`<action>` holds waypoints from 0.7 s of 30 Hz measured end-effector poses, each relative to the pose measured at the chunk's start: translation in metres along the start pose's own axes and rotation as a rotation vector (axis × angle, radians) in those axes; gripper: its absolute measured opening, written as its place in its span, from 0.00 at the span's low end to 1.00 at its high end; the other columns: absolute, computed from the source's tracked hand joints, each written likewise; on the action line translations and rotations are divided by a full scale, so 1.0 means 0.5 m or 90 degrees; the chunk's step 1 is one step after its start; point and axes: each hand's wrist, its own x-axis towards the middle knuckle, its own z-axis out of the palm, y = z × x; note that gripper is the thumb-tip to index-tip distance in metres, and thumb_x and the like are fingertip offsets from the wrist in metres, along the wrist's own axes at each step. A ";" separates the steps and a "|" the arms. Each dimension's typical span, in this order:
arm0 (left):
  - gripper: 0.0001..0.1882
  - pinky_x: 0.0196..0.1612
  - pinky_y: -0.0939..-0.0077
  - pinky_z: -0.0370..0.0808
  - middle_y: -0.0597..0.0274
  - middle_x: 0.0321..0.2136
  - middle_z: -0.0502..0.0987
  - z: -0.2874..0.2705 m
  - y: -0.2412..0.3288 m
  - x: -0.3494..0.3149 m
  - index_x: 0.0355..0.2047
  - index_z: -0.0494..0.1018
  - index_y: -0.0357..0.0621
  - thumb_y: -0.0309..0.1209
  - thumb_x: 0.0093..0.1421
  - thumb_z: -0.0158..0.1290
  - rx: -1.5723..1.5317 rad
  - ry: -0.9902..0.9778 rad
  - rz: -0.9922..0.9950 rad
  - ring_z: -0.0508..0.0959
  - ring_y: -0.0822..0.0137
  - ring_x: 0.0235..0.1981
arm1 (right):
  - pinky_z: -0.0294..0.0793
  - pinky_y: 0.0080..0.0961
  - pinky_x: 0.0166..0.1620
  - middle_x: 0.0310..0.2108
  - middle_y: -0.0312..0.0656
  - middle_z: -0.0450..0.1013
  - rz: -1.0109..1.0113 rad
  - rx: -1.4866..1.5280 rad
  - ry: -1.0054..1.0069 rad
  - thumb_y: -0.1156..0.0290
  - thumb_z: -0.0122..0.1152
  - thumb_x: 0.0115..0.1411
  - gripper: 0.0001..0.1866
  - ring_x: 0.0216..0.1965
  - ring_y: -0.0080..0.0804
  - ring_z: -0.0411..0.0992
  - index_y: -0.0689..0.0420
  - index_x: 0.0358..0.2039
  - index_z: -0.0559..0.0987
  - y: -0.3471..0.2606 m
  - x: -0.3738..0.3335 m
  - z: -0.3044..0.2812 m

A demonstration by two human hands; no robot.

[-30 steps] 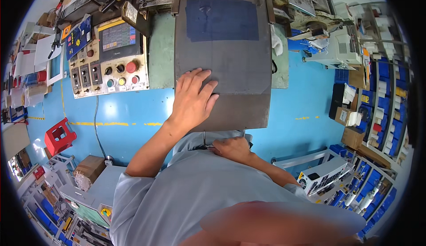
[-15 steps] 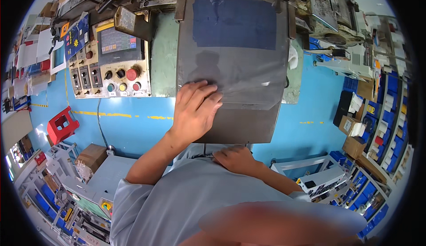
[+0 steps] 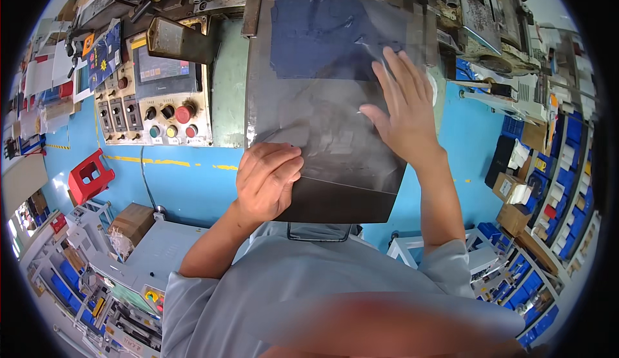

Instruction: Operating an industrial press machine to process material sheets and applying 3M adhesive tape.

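Note:
A sheet of clear plastic film [image 3: 335, 139] lies over a dark grey plate [image 3: 335, 206] in front of me, its surface wrinkled and shiny. Toward the far end, a blue rectangular sheet [image 3: 309, 42] shows through the film. At the plate's near left edge, my left hand [image 3: 265, 180] is closed, thumb against fingers, on the film's near edge. My right hand [image 3: 409, 113] lies with its fingers stretched out over the film on the right side, by the blue sheet's near right corner. It grips nothing.
Left of the plate stands a control panel [image 3: 155, 93] with a screen, knobs and buttons. Machine parts [image 3: 477, 29] flank the plate's far end. A red stool [image 3: 91, 176] is on the blue floor at left. Shelves with blue bins [image 3: 561, 164] line the right.
My right hand has come up from near my waist to the film's right side. My left hand has moved slightly nearer and left, and the film now looks more wrinkled and lifted.

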 end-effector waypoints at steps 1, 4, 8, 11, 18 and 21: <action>0.09 0.37 0.64 0.77 0.54 0.37 0.79 -0.002 0.000 -0.001 0.36 0.76 0.35 0.22 0.53 0.59 0.000 -0.011 -0.002 0.80 0.55 0.35 | 0.65 0.52 0.59 0.63 0.49 0.64 -0.005 -0.032 0.010 0.57 0.69 0.54 0.33 0.62 0.54 0.64 0.57 0.58 0.71 0.001 0.010 0.006; 0.09 0.39 0.63 0.77 0.55 0.37 0.79 -0.006 0.002 -0.002 0.36 0.77 0.36 0.23 0.53 0.59 0.006 -0.041 -0.011 0.80 0.55 0.36 | 0.57 0.53 0.64 0.68 0.47 0.59 0.031 -0.036 -0.037 0.50 0.64 0.57 0.36 0.66 0.51 0.59 0.56 0.62 0.69 0.001 0.004 0.021; 0.09 0.40 0.62 0.77 0.55 0.38 0.80 -0.006 0.003 -0.001 0.36 0.77 0.37 0.23 0.53 0.59 0.002 -0.072 -0.028 0.79 0.55 0.37 | 0.50 0.53 0.69 0.71 0.44 0.54 0.061 -0.042 -0.101 0.46 0.60 0.59 0.38 0.71 0.47 0.53 0.52 0.65 0.67 0.001 -0.005 0.020; 0.09 0.40 0.61 0.77 0.55 0.38 0.80 -0.006 0.003 -0.003 0.36 0.77 0.37 0.24 0.53 0.59 0.007 -0.078 -0.034 0.79 0.55 0.37 | 0.48 0.53 0.69 0.72 0.43 0.53 0.064 -0.031 -0.110 0.44 0.60 0.58 0.40 0.71 0.45 0.52 0.50 0.66 0.66 -0.001 -0.013 0.021; 0.08 0.41 0.61 0.77 0.54 0.37 0.80 0.000 0.000 -0.003 0.36 0.77 0.37 0.27 0.58 0.57 0.008 -0.080 -0.029 0.79 0.55 0.37 | 0.51 0.58 0.67 0.70 0.45 0.56 0.069 -0.034 -0.135 0.42 0.59 0.58 0.40 0.69 0.48 0.57 0.49 0.66 0.66 -0.015 -0.040 0.003; 0.08 0.41 0.61 0.77 0.54 0.37 0.80 -0.002 0.002 -0.003 0.37 0.77 0.37 0.27 0.58 0.57 0.014 -0.084 -0.027 0.79 0.54 0.36 | 0.51 0.58 0.67 0.70 0.46 0.56 0.071 -0.016 -0.151 0.42 0.59 0.57 0.40 0.69 0.48 0.57 0.49 0.65 0.67 -0.023 -0.052 -0.003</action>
